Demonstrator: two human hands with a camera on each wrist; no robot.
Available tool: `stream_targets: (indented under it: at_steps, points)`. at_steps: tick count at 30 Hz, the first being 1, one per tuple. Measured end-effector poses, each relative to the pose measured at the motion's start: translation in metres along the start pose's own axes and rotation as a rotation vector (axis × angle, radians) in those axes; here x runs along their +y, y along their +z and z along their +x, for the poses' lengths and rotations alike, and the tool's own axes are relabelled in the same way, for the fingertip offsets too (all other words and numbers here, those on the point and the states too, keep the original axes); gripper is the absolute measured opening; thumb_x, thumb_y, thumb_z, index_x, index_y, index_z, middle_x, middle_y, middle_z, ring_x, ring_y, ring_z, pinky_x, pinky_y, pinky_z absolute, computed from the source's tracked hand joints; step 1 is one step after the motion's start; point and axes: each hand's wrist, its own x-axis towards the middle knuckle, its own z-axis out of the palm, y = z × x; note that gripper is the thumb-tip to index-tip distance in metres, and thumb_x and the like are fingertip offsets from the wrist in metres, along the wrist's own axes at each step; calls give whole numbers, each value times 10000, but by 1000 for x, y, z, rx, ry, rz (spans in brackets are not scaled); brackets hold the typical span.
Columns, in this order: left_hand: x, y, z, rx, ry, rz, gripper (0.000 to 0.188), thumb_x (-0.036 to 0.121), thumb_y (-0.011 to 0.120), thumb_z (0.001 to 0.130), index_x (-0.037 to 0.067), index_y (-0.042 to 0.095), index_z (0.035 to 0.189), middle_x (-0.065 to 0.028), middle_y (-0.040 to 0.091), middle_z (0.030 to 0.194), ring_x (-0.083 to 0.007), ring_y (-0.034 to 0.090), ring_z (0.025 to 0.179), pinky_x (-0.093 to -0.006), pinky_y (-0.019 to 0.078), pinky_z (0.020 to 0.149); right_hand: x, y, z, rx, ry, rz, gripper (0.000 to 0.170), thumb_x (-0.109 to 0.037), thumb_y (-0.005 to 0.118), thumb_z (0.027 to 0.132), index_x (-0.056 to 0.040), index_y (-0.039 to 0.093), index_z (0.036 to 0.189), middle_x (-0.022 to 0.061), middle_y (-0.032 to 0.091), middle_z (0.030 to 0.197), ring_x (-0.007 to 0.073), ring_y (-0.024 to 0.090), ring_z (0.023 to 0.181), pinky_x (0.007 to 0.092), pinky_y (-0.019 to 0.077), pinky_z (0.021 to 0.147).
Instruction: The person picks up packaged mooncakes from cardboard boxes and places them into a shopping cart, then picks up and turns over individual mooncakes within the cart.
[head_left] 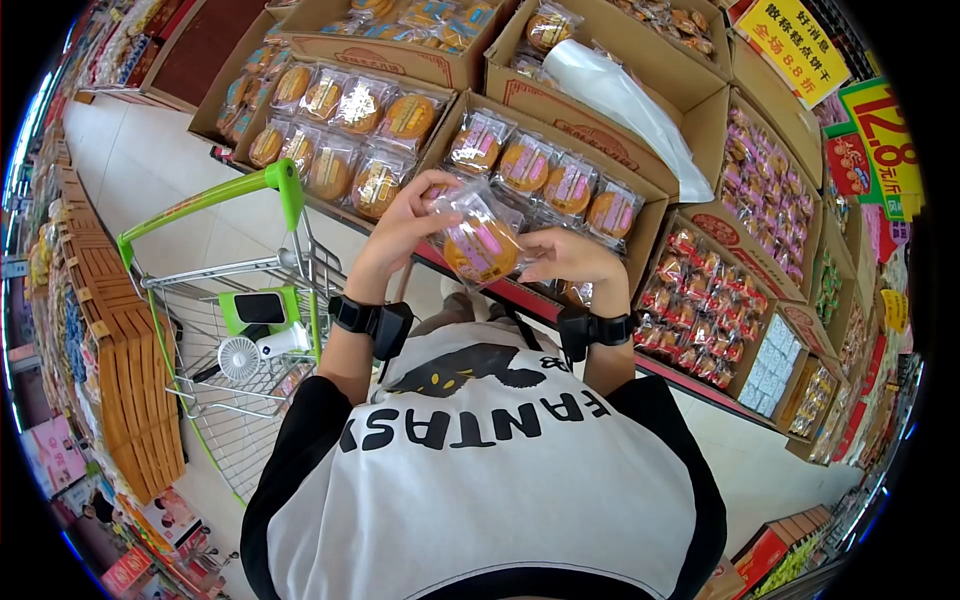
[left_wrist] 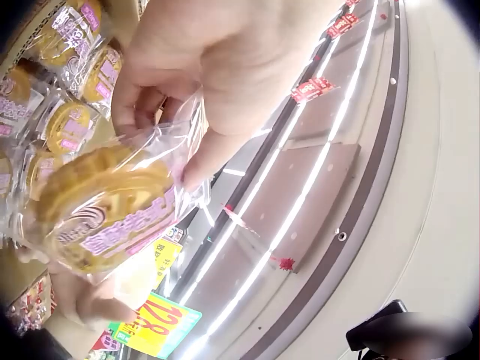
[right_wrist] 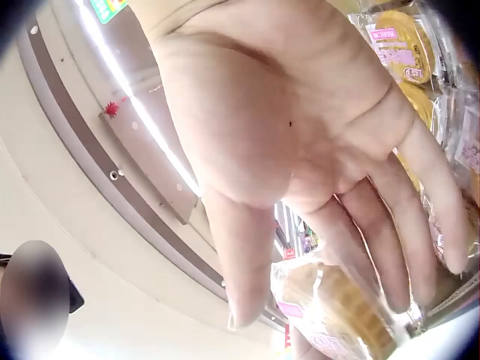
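The trolley (head_left: 215, 205) stands left of the cake packet (head_left: 482, 248); beyond, a bag (head_left: 630, 110) lies across a carton (head_left: 555, 115).

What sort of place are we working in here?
Most likely a supermarket: a shopping cart stands near open cartons of individually wrapped pastries, and a yellow-and-green price sign reads 12.8.

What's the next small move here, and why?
Probably the right hand should reach for the white plastic bag: the left hand pinches the wrapped cake, the right's fingers are extended beside it, and the bag lies across nearby cartons.
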Motion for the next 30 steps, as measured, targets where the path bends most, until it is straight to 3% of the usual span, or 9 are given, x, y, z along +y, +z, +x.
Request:
stream_targets:
  at_steps: [5, 6, 11, 13, 18, 23, 27, 29, 30]
  points:
    - [2, 16, 6, -103, -38, 276, 415, 31, 616, 720, 66, 429, 1089, -53, 589, 887, -77, 545, 809, -192, 448, 643, 3, 10, 10, 34, 108, 89, 387, -158, 656, 726, 9, 515, 1045, 57, 593, 896, 116, 534, 814, 247, 427, 746]
    - [-4, 20, 11, -70, 120, 278, 500, 35, 609, 728, 68, 369, 1166, -98, 572, 956, -84, 545, 827, -181, 442, 644, 7, 10, 12, 32, 119, 57, 396, -152, 657, 722, 5, 512, 1054, 59, 592, 904, 111, 533, 814, 248, 428, 747]
    - [-17, 14, 24, 123, 181, 182, 650, 25, 571, 758, 82, 198, 1287, -100, 515, 1020, -119, 533, 837, -229, 429, 714, 13, 10, 12, 249, 152, 165, 381, -134, 651, 719, -1, 514, 1050, 55, 589, 890, 102, 533, 791, 247, 438, 711]
    - [-24, 10, 28, 217, 372, 345, 588, 15, 532, 780, 75, 220, 1274, -106, 504, 1041, -156, 525, 880, -261, 424, 758, 22, 4, 10, 389, 154, 157, 354, -131, 633, 731, -7, 518, 1042, 52, 587, 878, 99, 534, 773, 246, 445, 682]
    - [-40, 0, 22, 145, 304, 449, 410, 29, 488, 803, 41, 358, 1192, -89, 532, 984, -157, 524, 895, -274, 416, 789, 30, 0, 12, 689, 428, 231, 271, -162, 615, 754, -6, 535, 961, 36, 572, 871, 95, 543, 732, 207, 450, 561]
    - [-60, 10, 16, 31, 226, 533, 252, 49, 482, 803, -4, 494, 1049, -104, 556, 907, -165, 544, 832, -261, 431, 732, 52, 3, 21, 648, 504, 232, 271, -124, 639, 730, 13, 519, 930, 50, 560, 828, 117, 556, 750, 225, 474, 591]
    - [-67, 16, 12, -13, 237, 922, 218, 40, 506, 783, -14, 518, 995, -129, 550, 929, -243, 546, 846, -310, 428, 745, 74, 8, 29, 615, 457, 352, 293, -95, 661, 702, 24, 500, 916, 66, 543, 797, 145, 567, 770, 255, 500, 619]
    - [-69, 19, 10, -106, 469, 1074, 244, 46, 517, 762, -11, 519, 999, -141, 540, 960, -295, 512, 890, -359, 413, 774, 81, 11, 34, 601, 432, 361, 300, -98, 652, 707, 33, 492, 924, 78, 547, 820, 154, 569, 780, 265, 505, 621]
    - [-76, 18, 10, -104, 468, 1074, 244, 46, 517, 762, -11, 519, 999, -141, 540, 960, -295, 512, 890, -359, 413, 774, 81, 12, 36, 589, 406, 368, 306, -101, 642, 712, 41, 485, 933, 90, 551, 844, 162, 571, 790, 274, 511, 623]
